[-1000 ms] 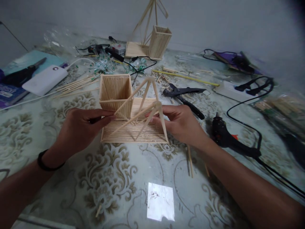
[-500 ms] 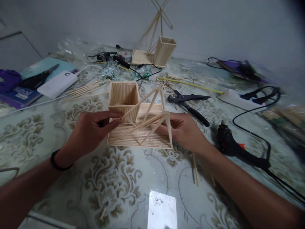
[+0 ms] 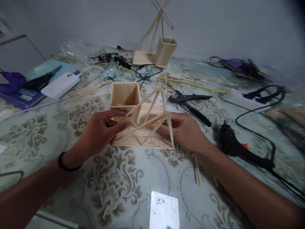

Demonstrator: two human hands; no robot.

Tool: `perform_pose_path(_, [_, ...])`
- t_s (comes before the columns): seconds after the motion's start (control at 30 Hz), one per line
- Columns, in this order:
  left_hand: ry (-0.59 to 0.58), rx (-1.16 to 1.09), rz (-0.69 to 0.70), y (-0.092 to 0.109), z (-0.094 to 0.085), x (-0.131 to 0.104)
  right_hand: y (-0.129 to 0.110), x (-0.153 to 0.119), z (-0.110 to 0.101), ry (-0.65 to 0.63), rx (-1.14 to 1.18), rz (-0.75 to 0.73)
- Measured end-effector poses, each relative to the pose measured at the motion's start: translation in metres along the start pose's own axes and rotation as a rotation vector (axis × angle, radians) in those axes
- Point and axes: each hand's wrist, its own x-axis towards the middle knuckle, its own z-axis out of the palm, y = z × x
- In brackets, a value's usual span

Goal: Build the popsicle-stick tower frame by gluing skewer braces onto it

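A small model made of thin wooden sticks stands before me: a square box (image 3: 125, 95) at the left rear of a flat stick base (image 3: 152, 140), with two pointed stick frames at its right. My left hand (image 3: 102, 128) pinches the lower left end of a slanting stick (image 3: 140, 107) beside the box, thumb and forefinger around it. My right hand (image 3: 182, 128) reaches behind the front stick frame (image 3: 168, 119), its thumb and fingers closed on a stick (image 3: 149, 122) near the peak. The front frame partly covers the right fingertips.
Pliers (image 3: 190, 105) and a black glue gun (image 3: 245, 149) lie to the right, with a power strip (image 3: 250, 98) behind. Loose sticks (image 3: 90, 90), a white power bank (image 3: 60, 86) and scissors (image 3: 43, 79) are at left. A similar stick model (image 3: 166, 52) stands against the wall.
My left hand has shifted right and further along the slanting stick, nearer the base's middle. The right hand keeps its hold, and the view has turned slightly.
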Motion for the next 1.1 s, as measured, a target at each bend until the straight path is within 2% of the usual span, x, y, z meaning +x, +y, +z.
perform_pose_path(0.13, [0.021, -0.018, -0.043, 0.0006, 0.0058, -0.0005, -0.0015, 0.0004, -0.0009, 0.01, -0.005, 0.001])
perform_pose_path(0.27, [0.035, -0.057, -0.015, -0.0008, 0.0088, 0.0012, -0.0024, 0.001, -0.0009, 0.003, -0.012, 0.0])
perform_pose_path(1.1, [0.045, -0.093, -0.011, -0.002, 0.0084, 0.0055, -0.0039, 0.0008, -0.0023, -0.02, -0.06, -0.037])
